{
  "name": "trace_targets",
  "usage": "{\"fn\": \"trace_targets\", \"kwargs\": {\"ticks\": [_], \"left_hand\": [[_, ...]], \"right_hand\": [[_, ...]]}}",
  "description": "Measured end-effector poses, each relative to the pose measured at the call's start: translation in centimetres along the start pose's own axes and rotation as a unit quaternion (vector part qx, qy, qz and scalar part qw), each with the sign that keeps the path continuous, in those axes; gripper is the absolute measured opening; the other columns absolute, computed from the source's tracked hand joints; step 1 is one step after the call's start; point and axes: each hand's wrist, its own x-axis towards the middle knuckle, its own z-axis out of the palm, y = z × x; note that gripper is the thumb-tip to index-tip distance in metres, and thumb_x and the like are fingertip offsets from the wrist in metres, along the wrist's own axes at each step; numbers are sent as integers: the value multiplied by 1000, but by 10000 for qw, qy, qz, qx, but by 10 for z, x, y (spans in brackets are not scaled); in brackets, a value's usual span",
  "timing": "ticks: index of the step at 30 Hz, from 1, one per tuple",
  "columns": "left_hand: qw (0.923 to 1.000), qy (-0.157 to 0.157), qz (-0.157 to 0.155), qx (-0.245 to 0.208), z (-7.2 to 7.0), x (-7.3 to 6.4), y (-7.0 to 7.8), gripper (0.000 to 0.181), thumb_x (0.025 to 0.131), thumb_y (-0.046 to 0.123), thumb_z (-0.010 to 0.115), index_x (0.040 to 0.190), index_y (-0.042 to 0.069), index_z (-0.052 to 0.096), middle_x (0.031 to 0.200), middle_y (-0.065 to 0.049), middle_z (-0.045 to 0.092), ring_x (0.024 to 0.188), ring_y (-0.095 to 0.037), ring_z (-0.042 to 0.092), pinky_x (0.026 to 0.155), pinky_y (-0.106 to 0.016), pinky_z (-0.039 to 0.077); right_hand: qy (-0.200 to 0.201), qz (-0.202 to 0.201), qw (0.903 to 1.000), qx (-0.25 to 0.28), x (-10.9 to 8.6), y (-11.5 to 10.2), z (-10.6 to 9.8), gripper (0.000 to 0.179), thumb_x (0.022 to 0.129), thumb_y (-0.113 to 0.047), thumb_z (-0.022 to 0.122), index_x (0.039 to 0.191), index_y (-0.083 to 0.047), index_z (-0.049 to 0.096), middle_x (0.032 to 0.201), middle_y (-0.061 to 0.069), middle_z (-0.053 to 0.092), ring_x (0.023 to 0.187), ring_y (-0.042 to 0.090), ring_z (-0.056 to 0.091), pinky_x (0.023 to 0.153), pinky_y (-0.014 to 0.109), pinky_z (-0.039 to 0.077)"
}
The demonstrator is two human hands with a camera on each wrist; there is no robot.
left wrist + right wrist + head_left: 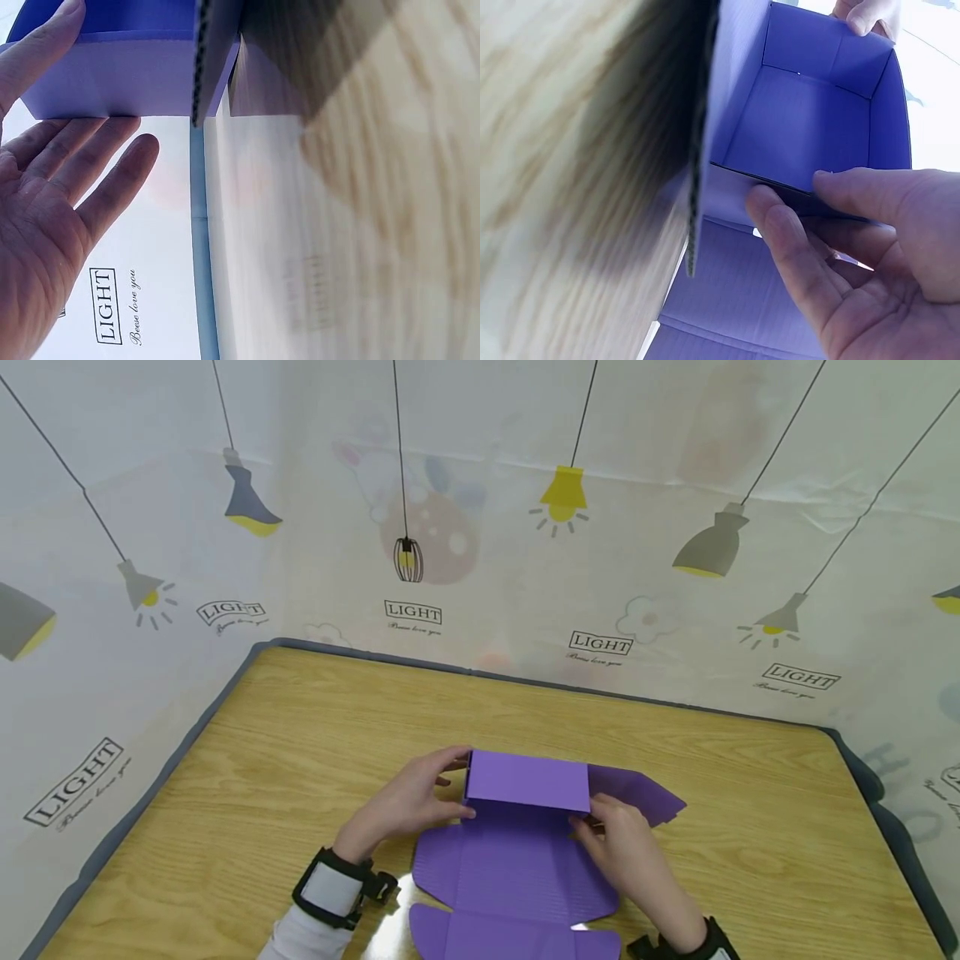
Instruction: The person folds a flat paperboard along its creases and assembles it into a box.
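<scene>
A purple cardboard box (528, 781), partly folded up, stands on its side on the table, with its hollow facing the person. Its unfolded lid part (517, 877) lies flat towards the person, tabs spread. My left hand (401, 800) holds the box's left end, thumb at the front edge and fingers behind. In the left wrist view those fingers (90, 161) reach along the outer wall. At the right end, my right hand (624, 843) pinches the side wall between thumb and fingers; the right wrist view shows the thumb (855, 187) inside the wall. A loose side flap (637, 789) sticks out to the right.
The wood-patterned table (225, 810) has a dark grey edge (465, 672). Behind it hangs a pale curtain (502, 568) printed with lamps. A wrist strap (333, 887) sits on the left arm, another on the right.
</scene>
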Motion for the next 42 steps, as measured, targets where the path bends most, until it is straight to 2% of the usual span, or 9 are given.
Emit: {"fn": "trace_targets", "kwargs": {"ticks": [9, 14, 19, 23, 30, 34, 38, 42], "left_hand": [[10000, 15, 39, 34, 0, 1, 1, 79, 90, 19, 84, 156, 3, 45, 151, -22, 59, 139, -41, 60, 109, -54, 58], [10000, 3, 48, 0, 0, 2, 1, 79, 90, 19, 84, 156, 3, 45, 151, -22, 59, 139, -41, 60, 109, -54, 58], [10000, 6, 2, -62, 1, 2, 0, 78, 90, 19, 84, 156, 5, 45, 151, -22, 59, 139, -42, 60, 110, -55, 57], [9998, -10, -109, -152, 1, 3, 0, 77, 90, 19, 84, 156, 6, 45, 152, -22, 59, 138, -43, 60, 111, -57, 56], [9996, -32, -209, -195, 1, 2, 0, 78, 91, 20, 84, 157, 7, 44, 153, -21, 58, 140, -42, 58, 113, -57, 55], [9996, -30, -223, -186, 0, 1, 0, 79, 91, 21, 83, 158, 8, 44, 154, -21, 58, 140, -41, 58, 113, -56, 55], [9994, -24, -274, -211, 0, 1, 0, 79, 92, 21, 83, 158, 8, 43, 154, -21, 57, 140, -42, 59, 113, -56, 55], [9993, -17, -293, -226, 0, 0, 0, 79, 91, 21, 83, 158, 7, 43, 154, -21, 57, 139, -43, 59, 112, -57, 55]], "right_hand": [[259, -282, 9992, -135, 0, 3, 1, 16, 81, 5, 80, 81, -9, 73, 77, 1, 70, 70, 12, 72, 62, 21, 60], [238, -288, 9993, -99, 0, 4, 0, 14, 82, 5, 80, 83, -8, 74, 77, 2, 70, 70, 16, 74, 62, 22, 62], [129, -168, 9996, -184, 1, 5, -3, 13, 83, 3, 81, 89, -7, 77, 80, 4, 73, 73, 17, 74, 63, 24, 63], [-11, -1, 9989, -466, 2, 6, -6, 16, 84, -2, 82, 98, -7, 78, 80, 2, 72, 74, 13, 70, 64, 24, 59], [-237, 67, 9973, -694, 3, 8, -16, 38, 86, -8, 83, 121, 5, 74, 93, 10, 77, 80, 17, 71, 66, 31, 59], [-321, 169, 9964, -768, 2, 7, -21, 46, 85, -10, 85, 125, 8, 72, 102, 16, 78, 84, 21, 72, 69, 36, 60], [-427, 246, 9956, -801, 2, 7, -27, 52, 86, -15, 86, 129, 9, 70, 112, 20, 77, 94, 28, 75, 77, 45, 64], [-480, 244, 9950, -843, 0, 5, -38, 57, 86, -22, 87, 132, 5, 69, 117, 17, 77, 96, 27, 75, 77, 44, 63]]}}
